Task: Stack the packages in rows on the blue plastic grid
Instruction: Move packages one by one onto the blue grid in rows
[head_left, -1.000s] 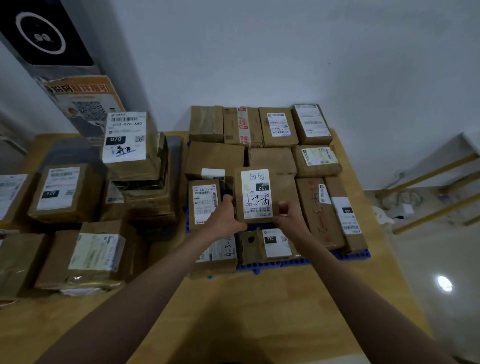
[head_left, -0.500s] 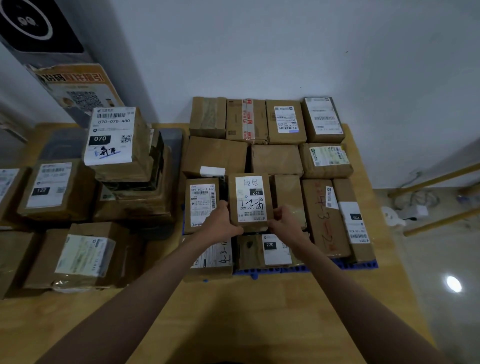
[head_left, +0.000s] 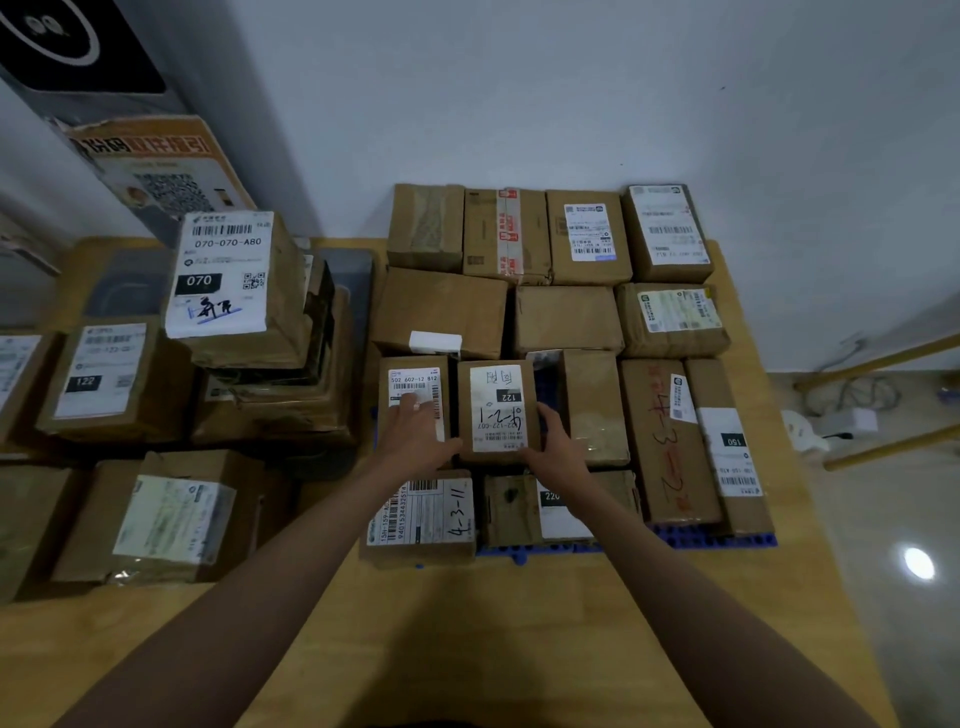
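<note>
Package in hand: we see a small brown cardboard package with a white handwritten label (head_left: 497, 410) in the third row on the blue plastic grid (head_left: 717, 540).
Right hand (head_left: 557, 447): we hold the package's right edge, thumb on its near corner.
Left hand (head_left: 415, 434): fingers lie straight on the neighbouring brown labelled box (head_left: 413, 387), thumb touching the package's left side.
Surroundings: a tall stack of brown parcels (head_left: 249, 322) stands left on the wooden table (head_left: 467, 639).
</note>
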